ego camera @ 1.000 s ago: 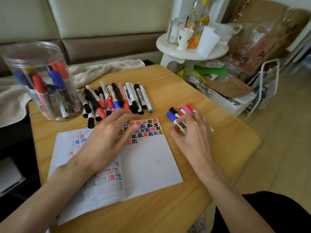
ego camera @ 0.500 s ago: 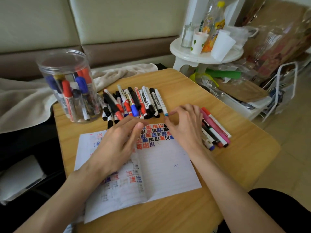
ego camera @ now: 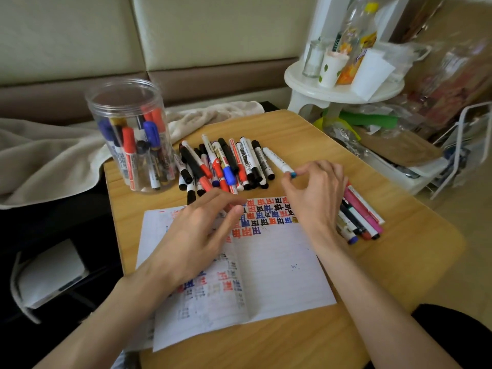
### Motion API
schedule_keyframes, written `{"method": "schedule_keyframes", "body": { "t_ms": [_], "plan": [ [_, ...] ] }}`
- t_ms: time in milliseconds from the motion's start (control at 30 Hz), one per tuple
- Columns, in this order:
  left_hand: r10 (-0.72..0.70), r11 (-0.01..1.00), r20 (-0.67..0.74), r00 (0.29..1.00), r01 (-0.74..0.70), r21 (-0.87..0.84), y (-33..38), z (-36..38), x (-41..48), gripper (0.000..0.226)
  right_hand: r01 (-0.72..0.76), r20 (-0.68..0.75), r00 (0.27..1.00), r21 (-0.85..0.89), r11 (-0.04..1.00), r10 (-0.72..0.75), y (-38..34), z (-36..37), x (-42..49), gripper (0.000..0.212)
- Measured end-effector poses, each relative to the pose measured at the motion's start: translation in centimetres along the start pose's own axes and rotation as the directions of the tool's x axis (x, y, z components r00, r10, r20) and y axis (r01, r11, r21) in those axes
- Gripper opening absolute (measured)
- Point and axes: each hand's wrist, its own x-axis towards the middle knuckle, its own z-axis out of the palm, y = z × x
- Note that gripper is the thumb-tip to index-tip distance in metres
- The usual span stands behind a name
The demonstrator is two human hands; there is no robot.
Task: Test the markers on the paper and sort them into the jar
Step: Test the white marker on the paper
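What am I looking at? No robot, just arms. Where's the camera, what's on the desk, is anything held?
No machine here: a person works with bare hands. The one current picture comes from a wide-angle camera worn on their head, looking down. On the wooden table lie lined paper covered in test marks, a clear jar holding some markers, a loose pile of markers and a smaller bunch on the right. The left hand rests on the paper, holding nothing. The right hand pinches the blue end of a white marker at the pile's edge.
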Motion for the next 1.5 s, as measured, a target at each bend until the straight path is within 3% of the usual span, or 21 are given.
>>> {"method": "schedule_keyframes", "body": {
  "t_ms": [67,167,300,400,467,567,700,834,934,1000,1067,1200,1334,1500],
  "plan": [
    [0.01,1.0,-0.007,1.0,-0.01,-0.001,0.5,0.2,0.2,0.033,0.0,-0.081,0.997,0.18,0.984,0.014,0.0,-1.0,-0.4,0.018],
    [0.013,1.0,-0.058,0.998,-0.014,-0.007,1.3,0.7,0.5,0.03,0.008,-0.077,0.997,0.438,0.899,0.029,-0.9,-2.8,-1.6,0.012],
    [0.028,0.995,-0.243,0.97,-0.003,0.104,1.8,0.5,1.0,0.044,-0.182,0.167,0.982,0.677,0.713,0.092,-1.6,-5.3,-3.0,0.004],
    [0.043,0.955,-0.251,0.967,0.035,0.295,1.4,-0.3,1.4,0.056,-0.355,0.32,0.933,0.752,0.555,0.163,-1.2,-7.0,-3.2,0.002],
    [0.039,0.941,-0.225,0.973,0.04,0.337,1.0,-0.6,1.5,0.04,-0.414,0.366,0.91,0.771,0.483,0.196,-0.8,-7.5,-3.3,0.009],
    [-0.013,0.986,-0.154,0.988,0.038,0.164,0.9,-0.3,1.2,0.029,-0.456,0.393,0.89,0.8,0.391,0.234,-0.3,-7.8,-3.6,0.024],
    [-0.052,0.998,0.013,0.999,0.053,-0.044,2.3,0.3,0.8,0.034,-0.486,0.415,0.868,0.822,0.295,0.273,-0.5,-7.8,-4.0,0.017],
    [-0.079,0.995,0.06,0.995,0.082,-0.062,2.0,0.7,1.0,0.028,-0.503,0.422,0.85,0.828,0.246,0.316,-0.6,-7.6,-4.0,0.021],
    [-0.107,0.993,0.016,0.994,0.108,-0.038,1.7,1.1,1.1,0.027,-0.554,0.509,0.832,0.788,0.269,0.222,-1.0,-7.3,-4.3,0.03],
    [-0.076,0.996,0.003,0.997,0.076,-0.049,1.8,1.2,1.2,0.029,-0.58,0.591,0.801,0.729,0.364,0.093,-1.5,-7.2,-5.0,0.03],
    [-0.03,0.998,0.016,0.999,0.031,-0.053,1.7,1.3,1.1,0.034,-0.58,0.623,0.78,0.688,0.437,0.055,-2.0,-6.9,-5.7,0.027],
    [0.002,0.998,0.049,0.999,0.002,-0.071,1.4,1.7,0.8,0.026,-0.586,0.63,0.772,0.657,0.474,0.081,-2.0,-6.5,-5.8,0.032],
    [0.058,0.997,0.045,0.997,-0.056,-0.048,1.7,1.4,0.7,0.012,-0.585,0.656,0.755,0.675,0.45,-0.001,-1.9,-6.6,-5.5,0.025],
    [0.05,0.995,0.07,0.996,-0.044,-0.091,1.8,1.1,0.5,0.022,-0.555,0.646,0.762,0.689,0.465,-0.048,-2.1,-6.7,-5.2,0.021]
  ]
}}
